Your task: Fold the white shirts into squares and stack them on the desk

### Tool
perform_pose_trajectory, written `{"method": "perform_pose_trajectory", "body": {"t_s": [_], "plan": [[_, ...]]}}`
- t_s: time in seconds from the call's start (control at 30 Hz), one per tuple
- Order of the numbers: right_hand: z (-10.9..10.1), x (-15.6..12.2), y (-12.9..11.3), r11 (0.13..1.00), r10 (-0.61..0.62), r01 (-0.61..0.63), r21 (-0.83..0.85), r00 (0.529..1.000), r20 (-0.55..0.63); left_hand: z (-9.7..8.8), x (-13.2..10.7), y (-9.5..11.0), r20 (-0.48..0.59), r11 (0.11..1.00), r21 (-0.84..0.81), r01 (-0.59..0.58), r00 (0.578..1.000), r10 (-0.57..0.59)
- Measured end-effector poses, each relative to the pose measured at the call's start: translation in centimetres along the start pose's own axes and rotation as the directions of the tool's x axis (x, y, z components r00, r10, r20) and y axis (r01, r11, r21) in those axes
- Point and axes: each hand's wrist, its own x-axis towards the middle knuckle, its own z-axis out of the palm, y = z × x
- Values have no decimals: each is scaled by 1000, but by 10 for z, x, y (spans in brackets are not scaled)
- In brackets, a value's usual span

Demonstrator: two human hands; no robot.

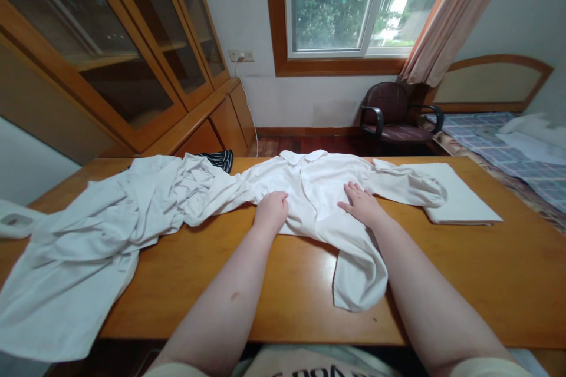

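A white collared shirt (318, 188) lies spread on the wooden table (283, 294), collar toward the far edge. My left hand (270, 211) rests on its left side with fingers curled under, knuckles up. My right hand (361, 203) lies flat on the shirt's right side, fingers stretched toward the collar. One sleeve (409, 185) runs right over a folded white garment (460, 200). Another part of the shirt hangs toward me near the front edge (358, 274).
A pile of crumpled white clothes (88, 247) covers the table's left, with a striped dark item (219, 159) behind it. Wooden glass-door cabinets (110, 53) stand left. A dark armchair (393, 115), a window (349, 3) and a bed (508, 147) lie beyond.
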Motion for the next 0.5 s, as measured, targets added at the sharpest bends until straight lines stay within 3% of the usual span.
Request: {"method": "perform_pose_trajectory", "body": {"t_s": [0.1, 0.17, 0.33, 0.5], "plan": [[-9, -1, -2, 1000, -7, 10, 13, 973, -230, 3, 1, 0, 84, 999, 33, 1, 996, -4], [-17, -5, -4, 999, 24, -15, 35, 954, -298, 6, 5, -5, 138, 1000, 25, 8, 990, -11], [-27, -11, -10, 993, 59, -55, 102, 998, -32, 15, 13, -19, 167, 1000, -2, -20, 986, 20], [-20, -7, -7, 986, -10, 3, 167, 999, 39, 12, 11, -13, 24, 1000, 16, 4, 1000, -4]]}}
